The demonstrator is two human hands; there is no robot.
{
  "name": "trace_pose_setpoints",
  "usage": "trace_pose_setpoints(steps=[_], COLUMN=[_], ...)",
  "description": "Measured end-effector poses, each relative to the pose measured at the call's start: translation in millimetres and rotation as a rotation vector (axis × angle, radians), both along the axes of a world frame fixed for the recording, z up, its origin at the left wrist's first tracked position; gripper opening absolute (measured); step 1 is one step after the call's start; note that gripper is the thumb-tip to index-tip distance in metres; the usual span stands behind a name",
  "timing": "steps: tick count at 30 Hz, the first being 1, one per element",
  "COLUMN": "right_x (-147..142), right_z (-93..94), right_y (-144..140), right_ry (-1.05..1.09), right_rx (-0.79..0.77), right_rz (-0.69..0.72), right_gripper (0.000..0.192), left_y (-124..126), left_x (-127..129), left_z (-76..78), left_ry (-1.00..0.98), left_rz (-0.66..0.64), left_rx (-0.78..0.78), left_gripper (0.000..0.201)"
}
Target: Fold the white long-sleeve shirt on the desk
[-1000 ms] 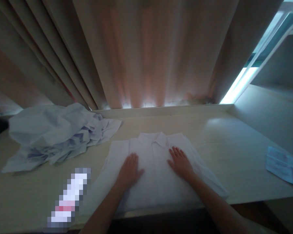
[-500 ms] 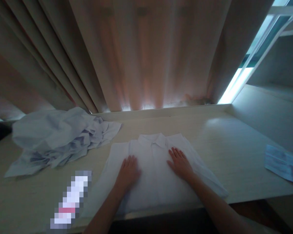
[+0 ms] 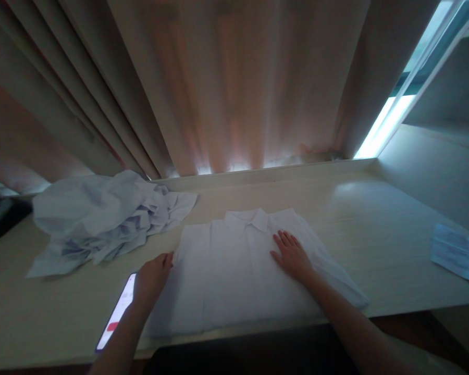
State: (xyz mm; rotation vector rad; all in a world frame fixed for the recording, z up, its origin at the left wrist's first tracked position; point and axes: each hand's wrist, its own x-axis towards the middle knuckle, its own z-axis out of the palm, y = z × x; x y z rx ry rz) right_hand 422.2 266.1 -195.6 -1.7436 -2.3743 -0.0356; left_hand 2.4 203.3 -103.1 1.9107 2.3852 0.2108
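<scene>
A white collared shirt (image 3: 234, 271) lies flat on the pale wooden table (image 3: 367, 229), collar pointing away from me. My right hand (image 3: 291, 256) rests flat on the shirt's right front, fingers spread. My left hand (image 3: 152, 276) is at the shirt's left edge, fingers curled at the fabric; whether it grips the cloth is unclear. A phone (image 3: 117, 311) with a lit screen lies on the table just left of that hand, partly under my wrist.
A crumpled heap of pale blue-white clothing (image 3: 101, 219) sits at the left rear. A printed paper (image 3: 457, 252) lies at the right edge. Curtains (image 3: 226, 83) hang behind the table, a window (image 3: 398, 104) to the right. A dark object (image 3: 2, 221) sits far left.
My left hand slid off the shirt's front to its left edge, beside the phone. My right hand stayed flat in place. The view shifted slightly.
</scene>
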Motion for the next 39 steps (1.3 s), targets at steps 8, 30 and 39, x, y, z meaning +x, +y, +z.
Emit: trace_pose_setpoints(steps=[8,30,39], right_x=[1.0,-5.7,2.6], right_z=[-0.2,-0.9,20.2], right_y=[3.0,-37.4,-70.1], right_ry=[-0.041,-0.075,0.149], right_rx=[-0.026,-0.029,0.121], right_rz=[0.001,-0.004,-0.019], right_gripper=[0.064,0.067,0.044], left_y=[-5.9,-11.7,-18.2], left_x=[68.3,77.5,73.6], left_z=[-68.4,-96.5,-94.2], left_ry=[0.109,0.214,0.137], left_rz=[-0.397,-0.343,-0.360], left_rx=[0.134,0.158,0.263], left_gripper=[0.055,0.074,0.056])
